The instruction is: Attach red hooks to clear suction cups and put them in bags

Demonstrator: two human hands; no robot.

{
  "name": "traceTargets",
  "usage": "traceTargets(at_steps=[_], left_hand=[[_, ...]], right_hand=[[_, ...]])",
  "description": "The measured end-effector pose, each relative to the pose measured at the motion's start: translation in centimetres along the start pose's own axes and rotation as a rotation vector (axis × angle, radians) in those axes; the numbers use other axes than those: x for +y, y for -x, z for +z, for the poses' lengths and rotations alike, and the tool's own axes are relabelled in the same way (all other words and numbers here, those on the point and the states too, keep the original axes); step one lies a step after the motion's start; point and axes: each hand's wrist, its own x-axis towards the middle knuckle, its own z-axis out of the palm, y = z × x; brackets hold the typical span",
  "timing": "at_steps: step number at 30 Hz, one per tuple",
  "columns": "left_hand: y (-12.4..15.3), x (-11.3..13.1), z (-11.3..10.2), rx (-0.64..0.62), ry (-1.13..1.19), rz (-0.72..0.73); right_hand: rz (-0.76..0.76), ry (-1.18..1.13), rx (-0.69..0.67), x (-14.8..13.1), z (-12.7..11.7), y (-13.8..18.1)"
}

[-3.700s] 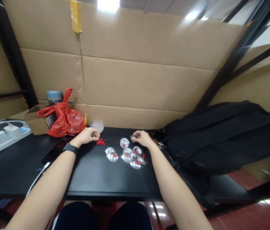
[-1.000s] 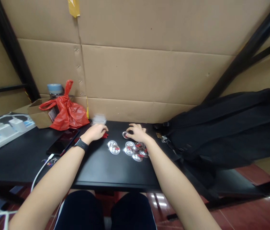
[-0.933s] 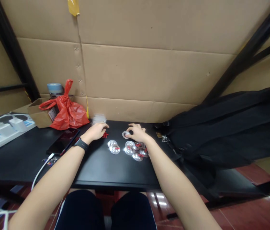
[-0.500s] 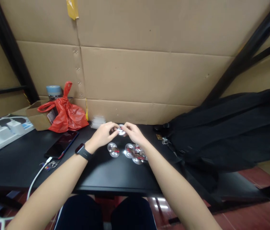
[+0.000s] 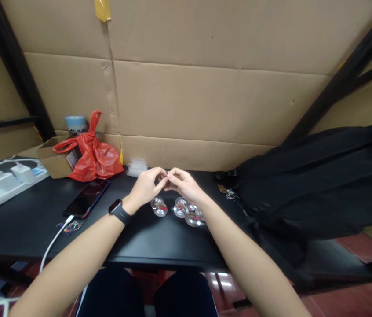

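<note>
My left hand (image 5: 149,182) and my right hand (image 5: 183,182) meet above the back of the black table, thumbs and fingers pinched together at the tips. Between them is a clear suction cup, now almost wholly hidden by the fingers. Below my left hand, a pair of overlapping clear suction cups (image 5: 159,209) with a red part lies on the table. Beside my right forearm sits a cluster of several more clear suction cups (image 5: 181,208) with red parts, partly covered by that wrist. A dark watch (image 5: 120,211) is on my left wrist.
A phone (image 5: 87,198), keys (image 5: 74,226) and a power strip (image 5: 11,185) are on the left. Behind them stand a red plastic bag (image 5: 96,160) and a cardboard box (image 5: 54,158). Small clear bags (image 5: 136,167) lie near the cardboard wall. A black backpack (image 5: 318,185) fills the right.
The clear suction cup between my hands has gone from showing face-on to being hidden by my fingers. My fingertips have drawn closer together. The view has shifted slightly.
</note>
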Motion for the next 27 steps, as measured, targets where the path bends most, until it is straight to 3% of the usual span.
traceTargets(at_steps=[12,19,23,27], left_hand=[[0.2,-1.5,-0.1,-0.053,0.015,0.013],[-0.1,-2.0,-0.7,-0.102,-0.004,-0.043],[-0.3,-4.6,-2.7,-0.117,-0.085,-0.132],[0.0,-7.9,-4.8,-0.294,-0.064,-0.215]], right_hand=[[0.027,0.171,0.005,0.7,-0.5,-0.1],[-0.043,0.313,0.015,1.0,-1.2,-0.6],[-0.143,0.612,0.168,0.9,-4.0,-0.8],[-0.138,1.061,0.297,0.9,-8.3,-0.4]])
